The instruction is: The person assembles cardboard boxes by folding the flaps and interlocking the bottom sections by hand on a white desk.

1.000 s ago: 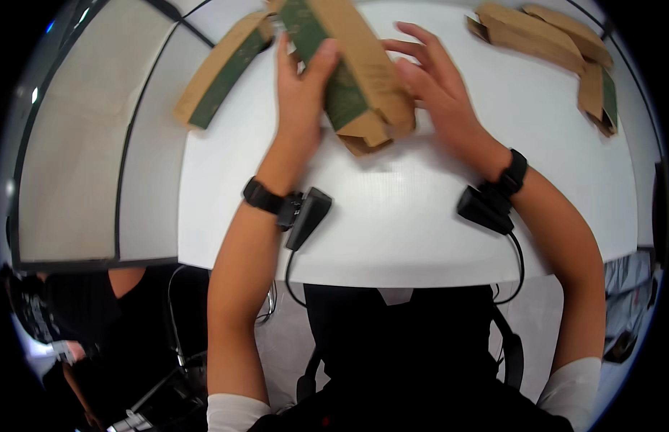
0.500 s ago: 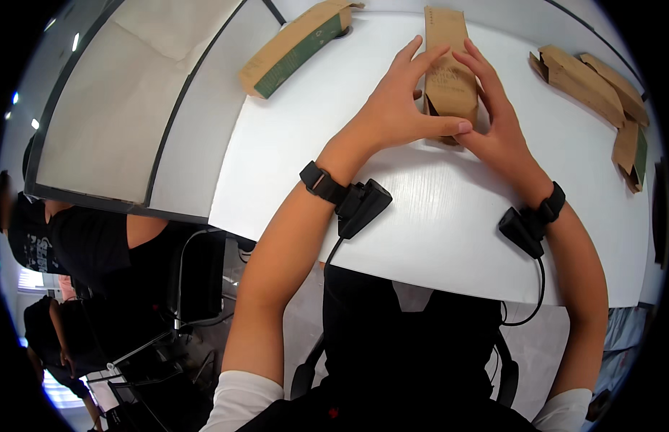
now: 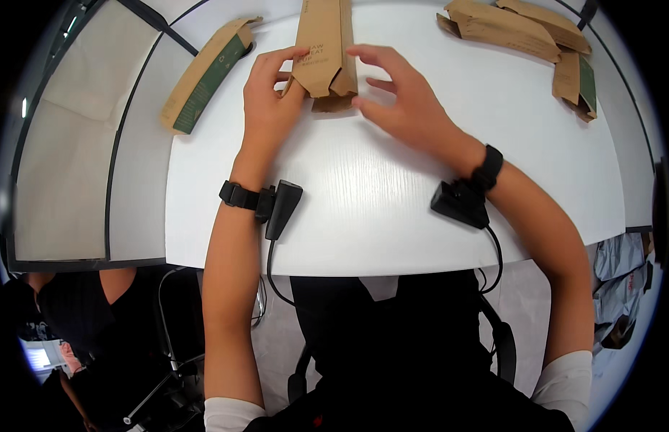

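A long brown cardboard box lies on the white table in front of me, its near end standing open with loose flaps. My left hand is closed on the box's left side by that end. Its index finger rests on the top face, and its thumb is at a side flap, partly hidden. To the right of the box, my right hand is open, thumb and fingers spread. Its fingertips come close to the box's right edge; whether they touch it I cannot tell.
A brown and green carton lies at the far left of the white table, beside a partition. Several brown cartons are heaped at the far right. Black devices with cables are strapped to both wrists. Another person is at lower left.
My hands have drawn apart: the right has come off the box's near end, while the left holds its left side. The near-end flaps now show loose. The whole view has turned slightly.
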A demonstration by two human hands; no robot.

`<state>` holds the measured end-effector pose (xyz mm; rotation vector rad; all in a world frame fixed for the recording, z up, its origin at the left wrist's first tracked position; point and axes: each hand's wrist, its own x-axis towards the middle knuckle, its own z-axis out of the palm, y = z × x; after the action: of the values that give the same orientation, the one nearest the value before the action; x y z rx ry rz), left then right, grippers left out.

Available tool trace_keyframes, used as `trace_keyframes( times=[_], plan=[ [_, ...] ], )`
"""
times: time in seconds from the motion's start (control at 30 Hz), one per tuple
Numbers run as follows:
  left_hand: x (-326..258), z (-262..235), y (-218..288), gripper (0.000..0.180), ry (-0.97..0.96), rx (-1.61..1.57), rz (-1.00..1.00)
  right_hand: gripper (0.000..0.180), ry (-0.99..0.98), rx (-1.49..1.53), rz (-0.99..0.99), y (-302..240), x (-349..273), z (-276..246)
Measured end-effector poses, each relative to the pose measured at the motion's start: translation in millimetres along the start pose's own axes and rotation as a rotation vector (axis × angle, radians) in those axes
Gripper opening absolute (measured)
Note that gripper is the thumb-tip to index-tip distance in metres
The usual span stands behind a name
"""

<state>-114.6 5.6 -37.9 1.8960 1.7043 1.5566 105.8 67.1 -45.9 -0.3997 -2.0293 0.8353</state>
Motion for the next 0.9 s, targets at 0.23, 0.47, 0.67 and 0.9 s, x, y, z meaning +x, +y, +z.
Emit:
trace_keyframes(
  times=[0.23,0.47,0.67,0.9],
  plan=[
    [-13,-48,-13,0.039,0.017,0.016,0.020,0.012,-0.628,-0.023,0.341,-180,-66,-33],
    [-38,-91,-14,0.039,-0.022,-0.078,0.018,0.012,-0.893,-0.407,0.744,-257,-275,28],
    [-50,-110,-31,0.037,-0.001,-0.052,0.002,0.017,-0.791,-0.717,1.087,-246,-434,57],
    [-58,-125,-33,0.034,0.014,0.012,0.000,0.015,-0.354,-0.461,1.280,-251,-423,79]
  ],
)
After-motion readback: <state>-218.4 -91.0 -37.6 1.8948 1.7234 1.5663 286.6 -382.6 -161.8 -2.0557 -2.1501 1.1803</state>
